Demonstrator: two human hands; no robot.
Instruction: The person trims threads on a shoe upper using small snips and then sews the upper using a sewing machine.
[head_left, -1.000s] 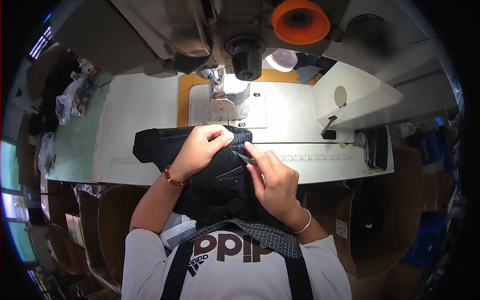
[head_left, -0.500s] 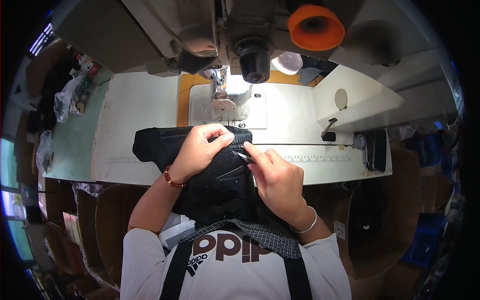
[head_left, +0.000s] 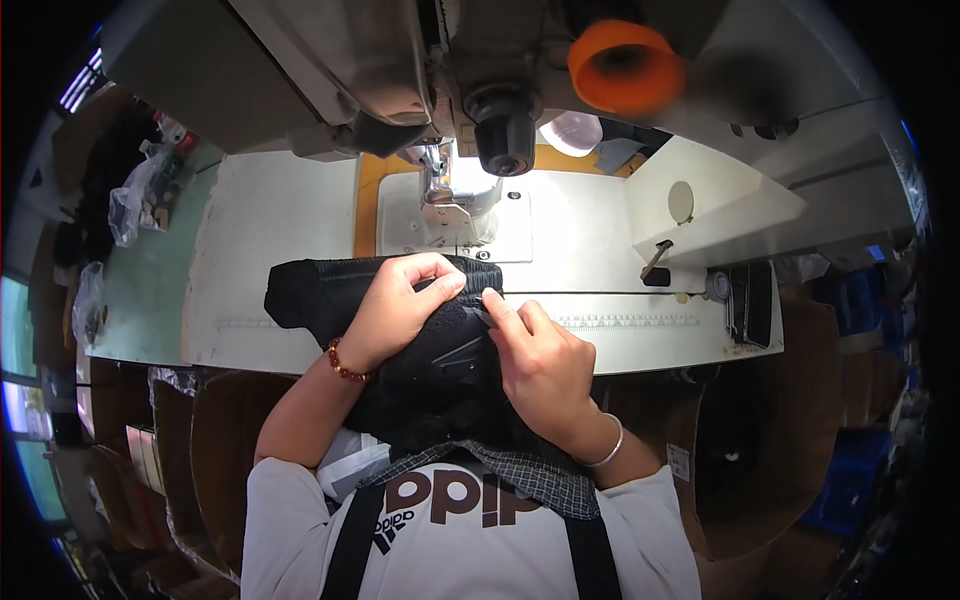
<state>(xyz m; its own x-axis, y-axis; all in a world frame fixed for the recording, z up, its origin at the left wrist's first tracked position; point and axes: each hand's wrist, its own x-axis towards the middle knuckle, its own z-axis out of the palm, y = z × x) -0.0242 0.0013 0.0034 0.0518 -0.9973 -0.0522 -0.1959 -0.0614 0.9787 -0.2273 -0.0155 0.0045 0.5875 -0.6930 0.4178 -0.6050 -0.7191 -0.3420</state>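
Observation:
A black garment (head_left: 440, 365) with a gathered elastic band lies over the front of the sewing table and hangs down toward my lap. My left hand (head_left: 405, 305) is closed, pinching the gathered band between thumb and forefinger. At the band's right end, the forefinger of my right hand (head_left: 545, 365) touches the cloth while its other fingers are curled. A small pointed metal tool (head_left: 487, 318) sticks out from under those fingers; most of it is hidden, so its exact kind cannot be made out. The sewing machine's needle area (head_left: 460, 215) is just beyond the garment.
The white tabletop (head_left: 270, 220) carries a printed ruler strip (head_left: 640, 321) along its front. Overhead are the machine head, a black knob (head_left: 503, 140) and an orange cup-shaped part (head_left: 625, 68). Cardboard boxes (head_left: 770, 430) stand below on both sides. Plastic bags (head_left: 125, 205) lie at the far left.
My right hand has shifted slightly left, and the metal tool's blade shows less than before. My left hand keeps its pinch on the band, almost unmoved.

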